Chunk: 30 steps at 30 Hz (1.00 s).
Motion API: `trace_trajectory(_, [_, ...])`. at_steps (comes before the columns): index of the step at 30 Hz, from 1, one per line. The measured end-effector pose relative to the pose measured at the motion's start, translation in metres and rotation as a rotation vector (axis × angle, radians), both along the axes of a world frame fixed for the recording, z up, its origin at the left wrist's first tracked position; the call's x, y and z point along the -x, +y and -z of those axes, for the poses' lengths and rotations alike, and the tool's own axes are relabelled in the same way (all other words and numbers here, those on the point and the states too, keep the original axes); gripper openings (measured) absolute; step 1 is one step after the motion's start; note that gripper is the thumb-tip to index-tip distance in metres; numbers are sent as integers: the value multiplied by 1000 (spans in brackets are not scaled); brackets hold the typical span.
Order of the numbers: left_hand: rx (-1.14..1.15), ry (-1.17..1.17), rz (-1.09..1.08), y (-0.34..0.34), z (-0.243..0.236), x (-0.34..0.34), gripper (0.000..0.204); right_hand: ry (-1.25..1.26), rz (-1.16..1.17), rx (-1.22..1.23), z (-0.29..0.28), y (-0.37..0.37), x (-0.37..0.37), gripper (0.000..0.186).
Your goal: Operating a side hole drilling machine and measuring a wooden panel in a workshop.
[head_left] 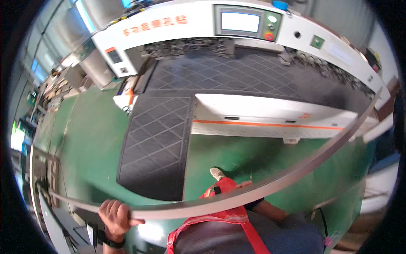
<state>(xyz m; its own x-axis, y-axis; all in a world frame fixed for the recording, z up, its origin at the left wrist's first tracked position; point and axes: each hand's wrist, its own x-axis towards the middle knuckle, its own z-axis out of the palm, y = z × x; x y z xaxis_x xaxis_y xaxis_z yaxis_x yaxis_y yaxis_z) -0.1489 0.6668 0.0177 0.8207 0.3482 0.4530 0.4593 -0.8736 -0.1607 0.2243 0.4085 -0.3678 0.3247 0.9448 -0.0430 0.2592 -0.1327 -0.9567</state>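
Note:
A long, narrow board [270, 188], pale grey-brown along its edge, stretches across in front of my body from the lower left to the far right. It looks curved in this view. My left hand [115, 216] is wrapped round it towards its left end, the thumb along the near side; a dark band circles that wrist. Under the board passes my right forearm, and part of my right hand [244, 184] shows past the board's far edge, against it. Most of that hand is hidden behind the board. A red apron [222, 218] hangs below it.
Ahead stands a wide white machine [169, 29] with a control screen [240, 22] and a red button. Its dark, grid-lined bed [228, 74] has an extension [156, 144] reaching towards me on the left. Green floor [91, 127] surrounds it. Panels [53, 216] lean at the lower left.

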Motion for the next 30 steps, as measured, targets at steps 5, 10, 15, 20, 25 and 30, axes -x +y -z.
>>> trace_trajectory(5, [121, 27, 32, -26, 1, 11, 63, 36, 500, 143, -12, -11, 30, 47])
trace_trajectory(10, [184, 34, -128, -52, 21, 58, 63, 132, 30, 162, -26, -29, 54, 71])
trace_trajectory(15, [337, 49, -267, -71, 31, 77, 69, 1325, 279, 90, -36, -45, 79, 86])
trace_trajectory(20, [345, 65, -277, -73, 31, 92, 59, 1621, -932, 826, 270, -147, 111, 61])
trace_trajectory(25, [432, 65, -311, -86, 52, 95, 55, 949, -962, 619, 223, -136, 95, 49])
trace_trajectory(30, [462, 85, -343, -92, 67, 96, 54, 1154, -1172, 582, 232, -151, 75, 34])
